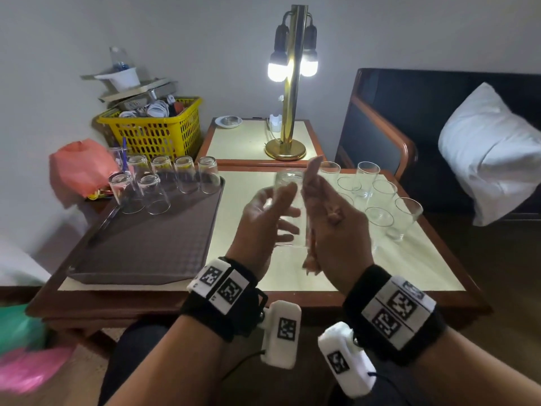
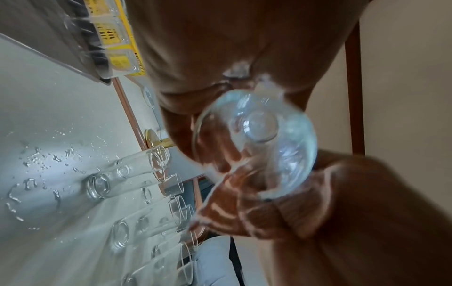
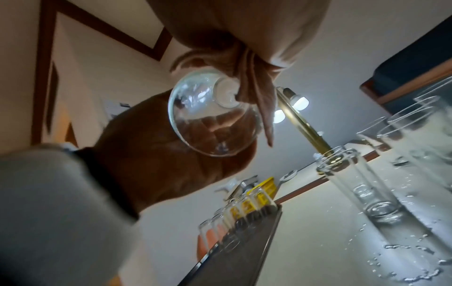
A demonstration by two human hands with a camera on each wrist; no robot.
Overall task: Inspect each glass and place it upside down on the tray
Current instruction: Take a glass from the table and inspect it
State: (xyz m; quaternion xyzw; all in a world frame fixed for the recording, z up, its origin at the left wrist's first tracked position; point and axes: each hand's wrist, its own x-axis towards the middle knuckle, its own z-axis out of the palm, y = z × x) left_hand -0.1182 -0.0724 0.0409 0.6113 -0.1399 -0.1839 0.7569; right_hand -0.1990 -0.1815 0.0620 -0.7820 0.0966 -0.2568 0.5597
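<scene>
The glass (image 1: 288, 206) is held in the air between both hands, above the table (image 1: 243, 212) and just right of the tray (image 1: 140, 247), already base-up with its mouth toward the wrists. The left hand (image 1: 263, 218) has its fingers curled around one side; the right hand (image 1: 330, 218) lies flatter against the other, fingers mostly straight, so the hold looks more like a squeeze between palms than a firm grasp. Water drops (image 2: 36, 160) lie on the tabletop, so the glass is probably wet and could slip out on the way across. A wide swing to the left could also clip the upturned glasses (image 1: 164, 186) crowded at the tray's far end, and a hard set-down could chip the rim. The tray holds six or so upturned glasses in its far part; its near part is bare. On the right, several upright glasses (image 1: 377, 200) stand close together and look empty. The yellow basket (image 1: 155, 133) behind holds a jumble I cannot make out.
</scene>
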